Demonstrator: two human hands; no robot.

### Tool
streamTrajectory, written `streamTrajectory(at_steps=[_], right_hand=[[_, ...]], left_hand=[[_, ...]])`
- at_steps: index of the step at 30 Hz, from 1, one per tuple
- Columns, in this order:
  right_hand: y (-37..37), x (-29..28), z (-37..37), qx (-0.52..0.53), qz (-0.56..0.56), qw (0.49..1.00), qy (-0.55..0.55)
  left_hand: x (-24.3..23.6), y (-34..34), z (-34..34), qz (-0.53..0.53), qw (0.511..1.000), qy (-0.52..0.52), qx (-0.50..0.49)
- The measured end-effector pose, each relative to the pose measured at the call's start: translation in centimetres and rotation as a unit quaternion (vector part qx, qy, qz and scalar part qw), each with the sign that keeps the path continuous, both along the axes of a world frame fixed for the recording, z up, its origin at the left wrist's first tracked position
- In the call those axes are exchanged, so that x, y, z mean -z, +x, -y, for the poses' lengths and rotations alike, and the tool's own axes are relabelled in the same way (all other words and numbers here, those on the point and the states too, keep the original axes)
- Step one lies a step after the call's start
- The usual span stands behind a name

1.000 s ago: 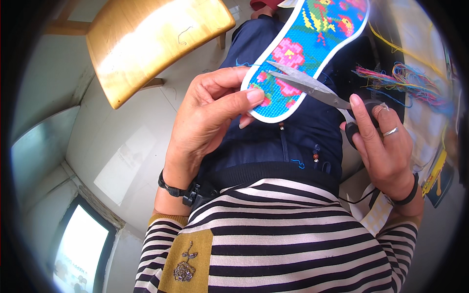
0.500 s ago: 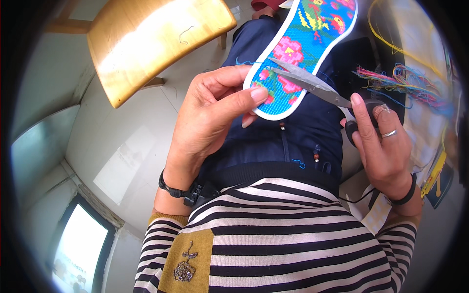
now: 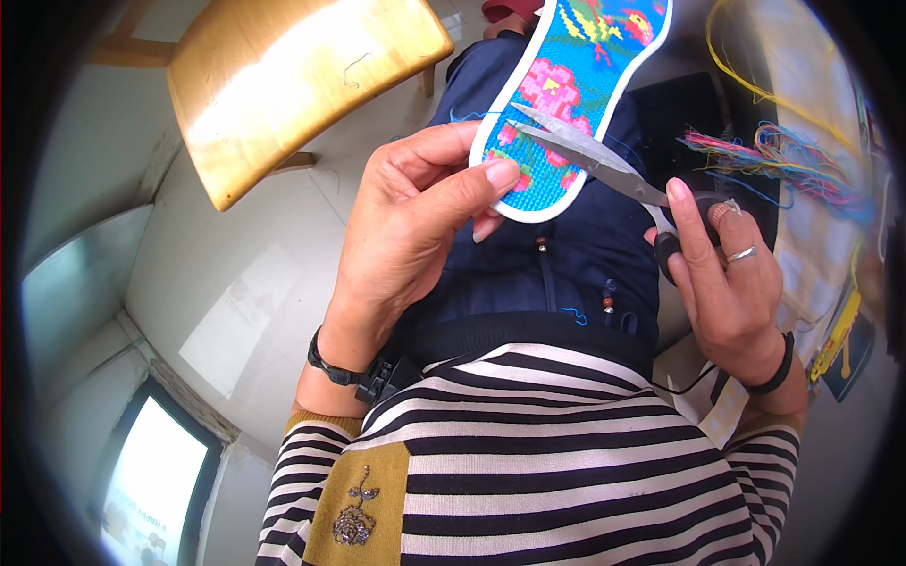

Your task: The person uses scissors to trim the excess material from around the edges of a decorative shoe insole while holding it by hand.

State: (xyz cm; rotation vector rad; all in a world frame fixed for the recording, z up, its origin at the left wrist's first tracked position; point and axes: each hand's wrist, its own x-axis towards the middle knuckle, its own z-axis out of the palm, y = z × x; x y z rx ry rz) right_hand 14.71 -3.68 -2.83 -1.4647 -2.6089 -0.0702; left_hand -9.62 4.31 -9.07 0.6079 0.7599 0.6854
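Note:
An embroidered insole [image 3: 552, 88], blue with pink flowers, green leaves and a white edge, slants above my lap. My left hand [image 3: 415, 189] pinches its rounded near end, thumb on top and fingers beneath. A loose blue thread [image 3: 469, 115] sticks out past the insole's left edge. In my right hand [image 3: 725, 274] is a pair of scissors [image 3: 604, 165], with fingers through the dark handles. Their blades lie across the insole's face, slightly apart, tips pointing left near that thread. A ring and a ridged thimble-like band sit on my right fingers.
A wooden stool [image 3: 302, 80] stands at the upper left, with a short thread on its seat. On the right, a bundle of coloured threads [image 3: 783, 160] lies beside a yellow strand [image 3: 746, 75]. A blue thread scrap [image 3: 574, 315] rests on my dark trousers.
The insole has shifted a little left and up, with its near end tilted. My right hand and the scissors have moved slightly left along with it.

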Motion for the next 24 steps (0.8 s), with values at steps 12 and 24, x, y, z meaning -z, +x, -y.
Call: streamTrajectory(at_steps=[12, 24], right_hand=[[-1.5, 0.9, 0.4, 0.059, -0.088, 0.994, -0.035], [-1.0, 0.6, 0.7, 0.072, -0.077, 0.994, -0.042]], left_hand=[[0.1, 0.3, 0.1, 0.022, 0.999, -0.025, -0.017], [0.1, -0.1, 0.0, 0.020, 0.999, -0.018, -0.023]])
